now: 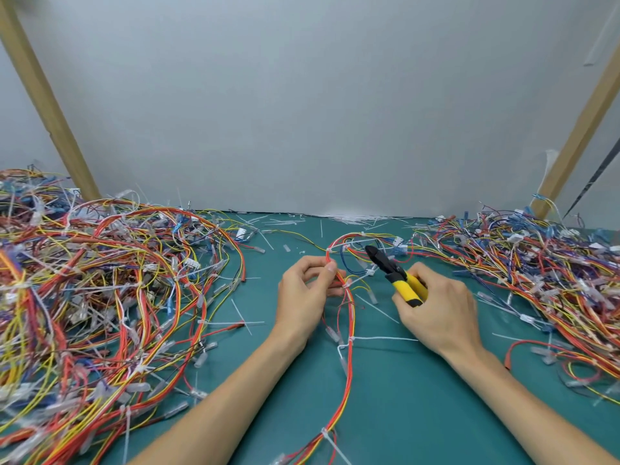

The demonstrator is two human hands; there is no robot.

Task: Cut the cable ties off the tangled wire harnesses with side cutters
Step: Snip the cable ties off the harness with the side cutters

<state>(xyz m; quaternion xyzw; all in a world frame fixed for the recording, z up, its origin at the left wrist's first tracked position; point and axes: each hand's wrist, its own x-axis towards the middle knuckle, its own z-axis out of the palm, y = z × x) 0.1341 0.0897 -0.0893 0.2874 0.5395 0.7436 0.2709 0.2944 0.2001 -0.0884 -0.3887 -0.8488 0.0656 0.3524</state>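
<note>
One wire harness (349, 330) of red, orange and yellow wires runs from the bottom middle up the green mat and loops back at the top. My left hand (307, 290) pinches it between thumb and fingers, just above a white cable tie (347, 285). My right hand (439, 310) grips the yellow handles of the side cutters (394, 275). Their black jaws point up-left over the harness loop and look nearly closed, apart from the tie. More white ties (350, 339) sit lower on the same harness.
A big tangled heap of harnesses (100, 297) fills the left side. Another heap (543, 273) lies at the right. Cut tie pieces (355, 219) lie scattered along the back wall. Green mat (409, 404) shows between my forearms. Wooden posts (47, 102) lean at both sides.
</note>
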